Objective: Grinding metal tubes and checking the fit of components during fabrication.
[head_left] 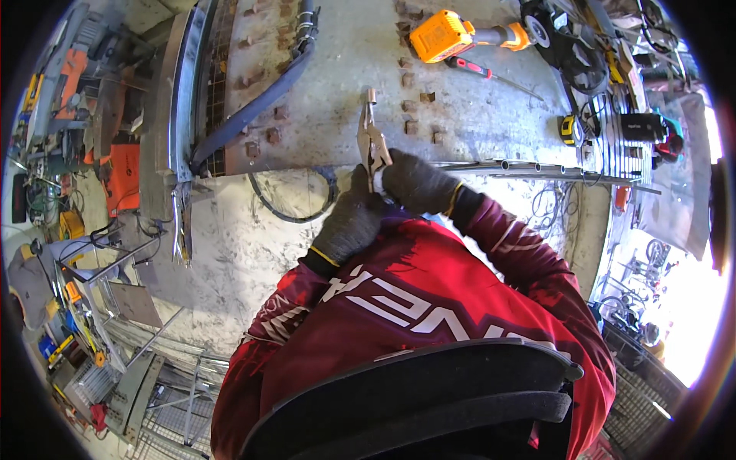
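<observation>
Filling the nearest part of your view, the dark headgear [414,383] overlaps your red shirt [429,245]. Just beyond, your gloved left hand [349,218] and right hand [420,184] come together just short of the near edge of the bench [337,77]. The fingers of both look curled in around the handle end of the pliers [374,149], with no clear gap; the dark gloves hide exactly how each finger lies. The pliers point away from you, tips out over the bench, with a small copper-coloured piece [372,96] at the end. Whether the jaws grip it or it belongs to the tool, you cannot tell.

The step in hand looks like handling or adjusting the pliers with both hands. From here, a sound move would call for one hand steadying the body while the other works the handles, with an eye on the piece in case it slips.

Farther out, rusty blocks [410,126] dot the bench, a hose [261,105] lies to the left, and a screwdriver [483,71] and a grinder [494,37] rest to the right, well apart from your hands.
</observation>
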The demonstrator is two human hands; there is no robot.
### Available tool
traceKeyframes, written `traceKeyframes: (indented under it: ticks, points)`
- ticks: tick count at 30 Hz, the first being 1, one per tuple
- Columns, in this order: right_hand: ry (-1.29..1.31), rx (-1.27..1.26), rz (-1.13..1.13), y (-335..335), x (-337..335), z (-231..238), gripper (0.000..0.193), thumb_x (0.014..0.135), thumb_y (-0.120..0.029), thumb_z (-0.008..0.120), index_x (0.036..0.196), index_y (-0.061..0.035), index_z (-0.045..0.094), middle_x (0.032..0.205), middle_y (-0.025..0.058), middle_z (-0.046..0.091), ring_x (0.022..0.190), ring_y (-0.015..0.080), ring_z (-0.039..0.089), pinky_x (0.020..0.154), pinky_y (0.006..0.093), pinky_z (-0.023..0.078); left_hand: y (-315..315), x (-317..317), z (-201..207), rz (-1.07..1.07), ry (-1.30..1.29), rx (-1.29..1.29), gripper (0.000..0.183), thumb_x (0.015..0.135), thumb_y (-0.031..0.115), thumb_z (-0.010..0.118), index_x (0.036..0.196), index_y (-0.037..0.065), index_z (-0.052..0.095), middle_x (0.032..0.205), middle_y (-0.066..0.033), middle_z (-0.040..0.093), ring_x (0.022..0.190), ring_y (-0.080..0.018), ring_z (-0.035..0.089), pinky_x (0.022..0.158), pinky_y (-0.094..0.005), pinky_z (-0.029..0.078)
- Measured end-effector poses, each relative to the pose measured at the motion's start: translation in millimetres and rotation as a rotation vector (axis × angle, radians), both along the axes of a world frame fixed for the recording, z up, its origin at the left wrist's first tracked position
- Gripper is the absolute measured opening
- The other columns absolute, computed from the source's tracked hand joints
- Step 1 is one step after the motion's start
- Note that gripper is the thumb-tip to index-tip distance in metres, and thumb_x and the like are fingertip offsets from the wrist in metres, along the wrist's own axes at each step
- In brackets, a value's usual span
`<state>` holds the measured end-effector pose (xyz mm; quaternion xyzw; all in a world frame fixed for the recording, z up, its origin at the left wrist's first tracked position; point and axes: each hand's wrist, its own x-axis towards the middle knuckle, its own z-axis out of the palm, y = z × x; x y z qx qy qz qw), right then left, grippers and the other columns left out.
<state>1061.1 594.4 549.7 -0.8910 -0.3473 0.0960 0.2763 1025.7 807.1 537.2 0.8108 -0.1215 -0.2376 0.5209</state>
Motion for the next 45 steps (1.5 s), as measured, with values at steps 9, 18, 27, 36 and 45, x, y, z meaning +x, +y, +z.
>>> traceKeyframes:
  ticks: [9, 18, 27, 36, 45]
  points:
    - [1.073, 0.782, -0.205, -19.0, 5.1, -48.1, 0.018, 0.095, -0.022, 0.068, 0.094, -0.0037, 0.069, 0.077, 0.0068, 0.065, 0.064, 0.0177, 0.064, 0.056, 0.0317, 0.052, 14.5, 9.7, 9.8, -0.147, 0.057, 0.042, 0.059, 0.100, 0.018, 0.050, 0.153, 0.000, 0.031, 0.115, -0.0367, 0.063, 0.104, -0.0527, 0.063, 0.085, -0.0549, 0.051]
    - [0.545, 0.318, 0.056, -39.3, -23.5, -51.3, 0.012, 0.085, -0.014, 0.068, 0.091, -0.0048, 0.072, 0.086, 0.0122, 0.071, 0.078, 0.0288, 0.067, 0.071, 0.0394, 0.053, -15.0, 149.6, 39.0, -0.374, -0.897, 0.328, 0.029, 0.087, 0.012, 0.062, 0.115, 0.014, 0.067, 0.114, -0.0148, 0.066, 0.103, -0.0360, 0.066, 0.081, -0.0464, 0.057]
    - [0.545, 0.447, -0.300, -69.2, -63.9, -21.0, 0.029, 0.098, -0.025, 0.066, 0.111, -0.0011, 0.073, 0.109, 0.0138, 0.074, 0.099, 0.0256, 0.070, 0.090, 0.0382, 0.054, -75.9, 220.5, -29.8, -0.753, -1.029, 0.503, 0.030, 0.085, 0.018, 0.064, 0.115, 0.019, 0.071, 0.126, -0.0084, 0.063, 0.109, -0.0328, 0.064, 0.087, -0.0462, 0.057]
    - [1.066, 0.716, -0.622, -37.4, -49.9, 28.8, 0.020, 0.096, -0.017, 0.065, 0.108, -0.0024, 0.070, 0.094, 0.0101, 0.068, 0.096, 0.0184, 0.065, 0.086, 0.0357, 0.055, -45.0, 182.2, 52.4, -0.331, -0.330, -0.215, 0.022, 0.091, 0.003, 0.065, 0.113, 0.004, 0.068, 0.098, -0.0122, 0.068, 0.091, -0.0227, 0.066, 0.082, -0.0337, 0.053]
    - [1.064, 0.351, -0.415, 3.1, -5.1, 50.0, 0.022, 0.097, -0.025, 0.063, 0.107, -0.0057, 0.058, 0.080, 0.0031, 0.061, 0.067, 0.0145, 0.061, 0.060, 0.0335, 0.053, 18.4, 176.8, 74.3, -0.393, -0.351, -0.094, 0.024, 0.096, 0.000, 0.059, 0.118, 0.001, 0.068, 0.102, -0.0043, 0.070, 0.086, -0.0113, 0.060, 0.080, -0.0282, 0.051]
